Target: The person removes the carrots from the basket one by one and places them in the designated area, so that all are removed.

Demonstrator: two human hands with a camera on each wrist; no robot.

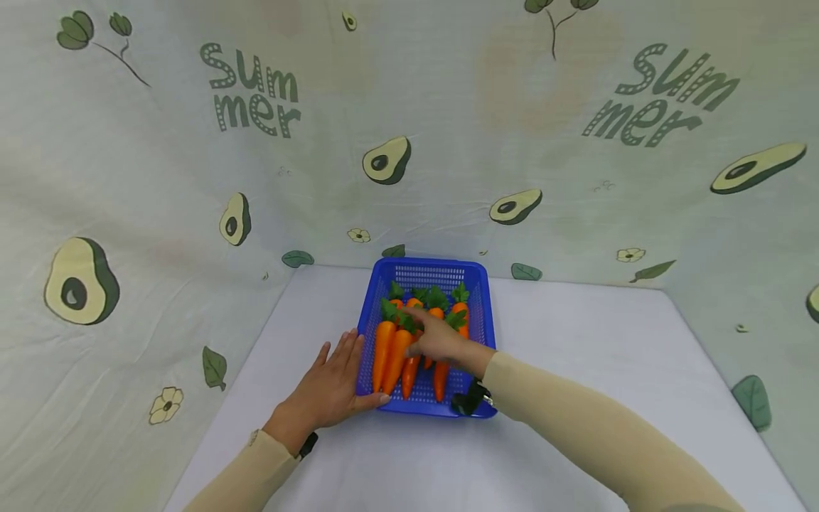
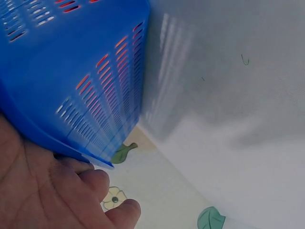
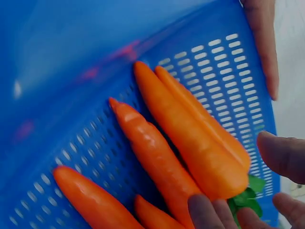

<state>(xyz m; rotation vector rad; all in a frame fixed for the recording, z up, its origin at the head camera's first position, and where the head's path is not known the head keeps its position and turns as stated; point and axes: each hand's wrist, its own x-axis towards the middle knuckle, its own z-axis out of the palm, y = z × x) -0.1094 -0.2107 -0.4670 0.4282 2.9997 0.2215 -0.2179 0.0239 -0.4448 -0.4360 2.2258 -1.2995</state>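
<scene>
Orange carrots (image 1: 398, 359) with green tops (image 1: 387, 309) lie in a blue basket (image 1: 427, 262) on the white worktop (image 1: 576, 341). The right grip (image 1: 436, 338) is spread above the carrots, near the tops. The left grip (image 1: 331, 384), fingers straight, touches the basket's left side.

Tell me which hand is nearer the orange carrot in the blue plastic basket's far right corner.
Right. The right hand is just left of that orange carrot, over other carrots; the left hand is farther, at the left basket rim.

Orange carrots (image 1: 399, 357), green leafy tops (image 1: 438, 298), lying in blue slotted basket (image 1: 430, 263); front ones' tips toward its near rim
</scene>
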